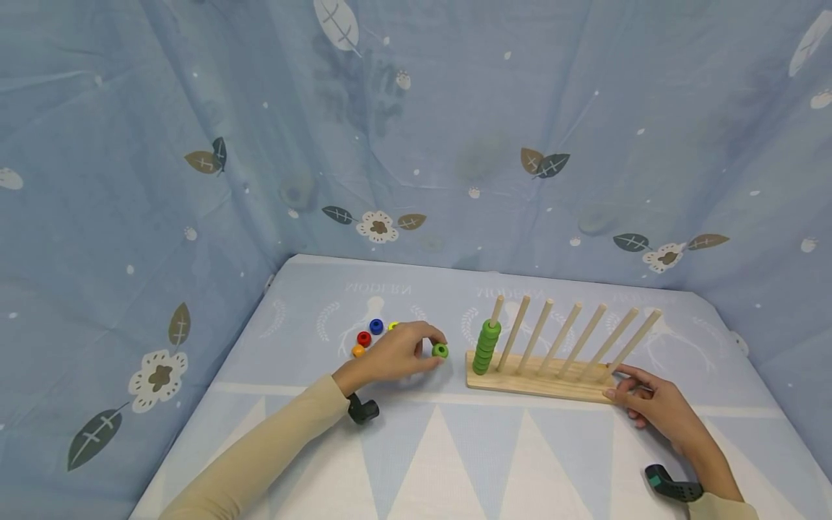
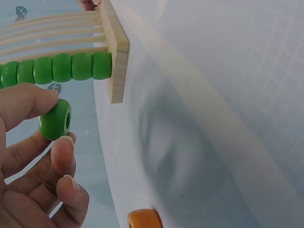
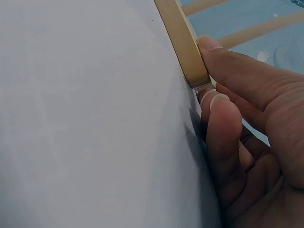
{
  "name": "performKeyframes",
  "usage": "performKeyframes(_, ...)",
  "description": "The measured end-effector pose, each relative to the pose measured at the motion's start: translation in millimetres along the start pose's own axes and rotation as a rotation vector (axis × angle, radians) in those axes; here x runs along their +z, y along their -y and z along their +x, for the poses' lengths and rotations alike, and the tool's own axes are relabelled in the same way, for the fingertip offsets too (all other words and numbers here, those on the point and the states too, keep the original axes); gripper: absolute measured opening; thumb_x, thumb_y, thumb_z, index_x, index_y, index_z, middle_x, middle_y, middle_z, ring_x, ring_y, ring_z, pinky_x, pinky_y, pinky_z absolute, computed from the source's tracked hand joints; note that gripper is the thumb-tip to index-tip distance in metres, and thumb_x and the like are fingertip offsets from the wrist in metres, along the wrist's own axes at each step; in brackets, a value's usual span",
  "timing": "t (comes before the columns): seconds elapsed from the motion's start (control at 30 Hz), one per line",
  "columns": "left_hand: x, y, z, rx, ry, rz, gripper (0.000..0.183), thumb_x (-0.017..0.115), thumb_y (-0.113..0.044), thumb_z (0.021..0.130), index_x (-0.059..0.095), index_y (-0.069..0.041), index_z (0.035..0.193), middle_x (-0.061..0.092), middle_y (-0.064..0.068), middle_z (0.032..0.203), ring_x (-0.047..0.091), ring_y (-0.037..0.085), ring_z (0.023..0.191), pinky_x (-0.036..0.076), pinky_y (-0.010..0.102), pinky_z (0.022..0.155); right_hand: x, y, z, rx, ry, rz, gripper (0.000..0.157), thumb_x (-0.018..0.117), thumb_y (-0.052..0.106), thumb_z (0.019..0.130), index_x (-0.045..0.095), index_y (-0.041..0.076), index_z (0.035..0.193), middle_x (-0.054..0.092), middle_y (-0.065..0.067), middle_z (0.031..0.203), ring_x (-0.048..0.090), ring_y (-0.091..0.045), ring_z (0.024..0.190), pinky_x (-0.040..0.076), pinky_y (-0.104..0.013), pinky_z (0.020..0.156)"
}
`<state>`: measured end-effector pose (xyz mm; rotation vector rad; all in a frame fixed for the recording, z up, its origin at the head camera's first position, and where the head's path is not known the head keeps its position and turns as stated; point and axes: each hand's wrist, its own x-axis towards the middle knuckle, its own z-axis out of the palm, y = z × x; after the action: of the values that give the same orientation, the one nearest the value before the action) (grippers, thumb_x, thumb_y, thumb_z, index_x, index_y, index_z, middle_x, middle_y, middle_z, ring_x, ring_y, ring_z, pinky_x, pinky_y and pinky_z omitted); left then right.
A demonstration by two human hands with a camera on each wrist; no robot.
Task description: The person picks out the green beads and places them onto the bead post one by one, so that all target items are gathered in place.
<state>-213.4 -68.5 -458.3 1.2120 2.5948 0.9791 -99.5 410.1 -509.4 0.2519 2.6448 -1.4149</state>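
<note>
Between thumb and fingertips, my left hand point(image 1: 398, 352) pinches a green bead point(image 2: 55, 119), its hole showing in the left wrist view. This bead is held a short way left of a wooden peg rack point(image 1: 539, 385). On the rack's leftmost peg sits a stack of several green beads point(image 1: 485, 349), with the peg's tip showing above them. The other pegs point(image 1: 562, 334) carry no beads. At the rack's right end, my right hand point(image 1: 661, 408) grips the base, and in the right wrist view its thumb point(image 3: 228, 59) presses the base near a peg.
Beside the left hand lie a blue bead point(image 1: 376, 326), a red bead point(image 1: 364, 339), an orange bead point(image 1: 358, 351) and a partly covered yellow bead point(image 1: 393, 326). The patterned tablecloth point(image 1: 494, 462) covers the table, and a blue curtain point(image 1: 455, 130) hangs behind it.
</note>
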Motion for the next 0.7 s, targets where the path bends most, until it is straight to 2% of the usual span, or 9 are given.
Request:
performKeyframes(0.23, -2.9, -0.6, 1.3, -0.028, -0.016, -0.028, 0.026, 0.078, -0.024, 0.094, 0.072, -0.015, 0.117, 0.068, -0.008, 0.106, 0.054, 0.006, 0.058, 0.048, 0.024, 0.052, -0.4, -0.4, -0.7, -0.014, 0.001, 0.002, 0.078, 0.077, 0.035, 0.095, 0.041, -0.002, 0.153, 0.061, -0.007, 0.097, 0.054, -0.014, 0.063, 0.054, -0.032, 0.055)
performKeyframes(0.7, -10.4, -5.8, 3.3, -0.004, -0.035, 0.0, 0.026, 0.077, -0.028, 0.095, 0.072, -0.015, 0.118, 0.068, -0.008, 0.105, 0.053, 0.006, 0.06, 0.047, 0.024, 0.055, -0.7, 0.6, -0.5, -0.017, 0.003, -0.003, 0.077, 0.077, 0.036, 0.094, 0.041, -0.001, 0.152, 0.062, -0.007, 0.094, 0.053, -0.014, 0.06, 0.054, -0.032, 0.055)
